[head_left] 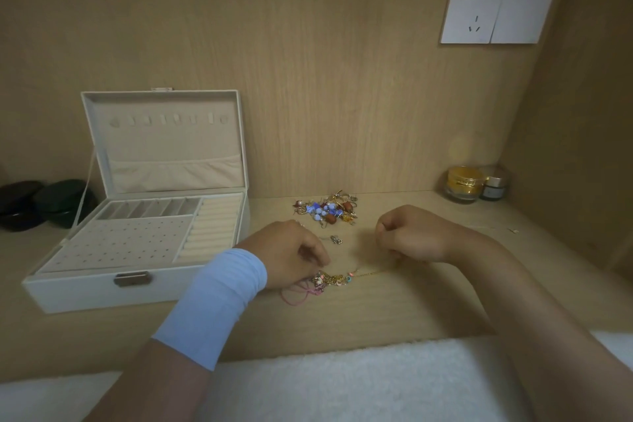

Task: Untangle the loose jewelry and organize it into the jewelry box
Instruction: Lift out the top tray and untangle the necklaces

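A white jewelry box (89,295) stands open at the left, its lid upright and its tray of slots and ring rolls bare. A heap of tangled jewelry (327,211) with blue and red beads lies near the back wall. My left hand (291,252) pinches a knot of gold chain, charms and pink cord (325,281) on the wooden surface. My right hand (411,233) is closed in a fist on the far end of a thin gold chain (373,273) that runs from that knot. A small silver piece (336,239) lies between my hands.
Two cream jars (466,183) stand in the back right corner. Dark round objects (41,204) sit left of the box. A wall socket (496,12) is on the back panel. A white fluffy cloth (342,384) covers the front edge.
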Demonstrator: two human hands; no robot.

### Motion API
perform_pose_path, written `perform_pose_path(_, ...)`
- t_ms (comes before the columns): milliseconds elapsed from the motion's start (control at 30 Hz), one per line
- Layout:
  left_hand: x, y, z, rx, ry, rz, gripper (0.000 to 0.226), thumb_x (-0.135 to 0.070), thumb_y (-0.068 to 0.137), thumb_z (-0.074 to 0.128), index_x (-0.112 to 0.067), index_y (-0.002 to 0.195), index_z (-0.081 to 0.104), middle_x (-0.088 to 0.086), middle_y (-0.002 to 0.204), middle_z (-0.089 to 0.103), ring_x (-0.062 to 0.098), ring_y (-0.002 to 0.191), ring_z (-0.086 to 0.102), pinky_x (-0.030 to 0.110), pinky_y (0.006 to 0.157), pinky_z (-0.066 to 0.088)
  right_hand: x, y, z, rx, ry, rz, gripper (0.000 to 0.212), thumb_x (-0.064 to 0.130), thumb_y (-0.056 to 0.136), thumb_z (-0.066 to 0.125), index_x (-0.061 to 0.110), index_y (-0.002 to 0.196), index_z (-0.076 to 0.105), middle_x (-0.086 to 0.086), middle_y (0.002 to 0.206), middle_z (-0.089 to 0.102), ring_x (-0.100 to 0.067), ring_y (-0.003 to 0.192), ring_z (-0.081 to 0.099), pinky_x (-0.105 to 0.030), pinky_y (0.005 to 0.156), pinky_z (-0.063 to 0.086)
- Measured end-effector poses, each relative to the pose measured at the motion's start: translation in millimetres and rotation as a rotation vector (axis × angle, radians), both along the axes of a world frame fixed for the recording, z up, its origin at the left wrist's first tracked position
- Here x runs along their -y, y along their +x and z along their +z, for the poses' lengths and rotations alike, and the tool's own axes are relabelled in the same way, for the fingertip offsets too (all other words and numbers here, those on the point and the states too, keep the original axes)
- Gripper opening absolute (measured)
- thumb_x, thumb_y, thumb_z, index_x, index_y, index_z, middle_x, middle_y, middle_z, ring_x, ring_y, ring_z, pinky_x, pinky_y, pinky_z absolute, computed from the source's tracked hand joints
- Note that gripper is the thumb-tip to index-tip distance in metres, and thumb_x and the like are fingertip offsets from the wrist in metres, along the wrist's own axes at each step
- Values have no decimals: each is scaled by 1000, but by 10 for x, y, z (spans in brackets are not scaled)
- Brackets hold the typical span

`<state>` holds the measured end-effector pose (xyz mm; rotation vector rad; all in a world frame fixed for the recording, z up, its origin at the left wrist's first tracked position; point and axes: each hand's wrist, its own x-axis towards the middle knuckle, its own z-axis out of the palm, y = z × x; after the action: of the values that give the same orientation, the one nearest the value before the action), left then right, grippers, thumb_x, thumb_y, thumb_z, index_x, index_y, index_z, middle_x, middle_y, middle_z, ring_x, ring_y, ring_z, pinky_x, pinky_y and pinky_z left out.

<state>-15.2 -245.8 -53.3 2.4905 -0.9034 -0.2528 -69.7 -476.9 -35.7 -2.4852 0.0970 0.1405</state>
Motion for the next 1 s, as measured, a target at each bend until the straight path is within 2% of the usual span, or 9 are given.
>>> perform_pose_path(133, 3, -22, 34, 42, 112, -36, 16, -28, 82, 72, -37, 95, 77, -24, 77, 58, -4, 76, 56, 14, 78, 43, -10, 40, -69, -20, -338, -45, 15, 27, 77, 57, 17, 73, 67, 3, 69, 65, -19, 73, 61, -30, 66, 48)
perform_pose_path(200, -6, -17, 41, 43, 126, -55, 15, -31, 82, 72, -37, 95, 77, -24, 77, 59, -5, 75, 55, 16, 79, 44, -122, 52, -86, 100, -438, -3, 14, 32, 77, 58, 23, 79, 69, 6, 83, 68, -18, 85, 62, -30, 73, 51)
perform_pose_path(267, -10, -16, 39, 57, 140, -54, 14, -32, 82, 71, -37, 94, 77, -21, 82, 61, -3, 78, 56, 19, 84, 47, -265, 41, -99, 218, -333, 118, 13, 35, 81, 61, 27, 82, 72, 8, 87, 68, -10, 84, 62, -30, 77, 52)
perform_pose_path(400, -10, -10, 22, 92, 171, -70, 13, -36, 78, 73, -37, 91, 77, -20, 78, 58, 0, 77, 55, 20, 79, 47, -462, 0, -135, 144, -222, 329, 14, 41, 74, 79, 30, 81, 77, 16, 77, 67, 3, 71, 59, -15, 66, 45)
perform_pose_path(533, -18, 5, 12, 50, 124, -73, 7, -35, 76, 76, -34, 83, 76, -17, 81, 64, 0, 73, 55, 22, 78, 49, -412, 49, -177, 152, -191, 356, 5, 28, 79, 79, 26, 84, 79, 16, 75, 68, 5, 65, 56, -10, 61, 39)
perform_pose_path(667, 1, -1, 15, -26, -45, -32, 4, -30, 81, 75, -30, 80, 71, -18, 68, 59, -4, 64, 53, 17, 65, 42, -362, 65, -205, 135, 2, 290, 2, 23, 82, 73, 24, 81, 73, 8, 75, 70, 2, 64, 56, -22, 66, 48)
perform_pose_path(767, -9, 14, 41, -198, -250, -20, 5, -23, 86, 71, -23, 83, 67, -7, 78, 71, 11, 72, 64, 31, 75, 53, -316, 72, -184, 101, 276, 233, 4, 16, 82, 66, 17, 79, 67, 4, 69, 63, -5, 61, 52, -25, 63, 43)
perform_pose_path(833, -26, 8, 52, -309, -355, -27, 3, -16, 90, 66, -17, 88, 65, 1, 84, 76, 14, 70, 64, 30, 75, 52, -308, 78, -187, 60, 480, 229, 9, 10, 86, 60, 13, 78, 63, -1, 65, 58, -10, 59, 48, -26, 60, 39)
perform_pose_path(1000, -29, -8, 67, -380, -459, -43, 8, -12, 96, 58, -13, 93, 65, -3, 76, 72, 14, 65, 55, 20, 63, 47, -289, 124, -217, 6, 669, 224, 9, 16, 89, 60, 8, 89, 63, -24, 87, 60, -33, 79, 55, -43, 76, 43)
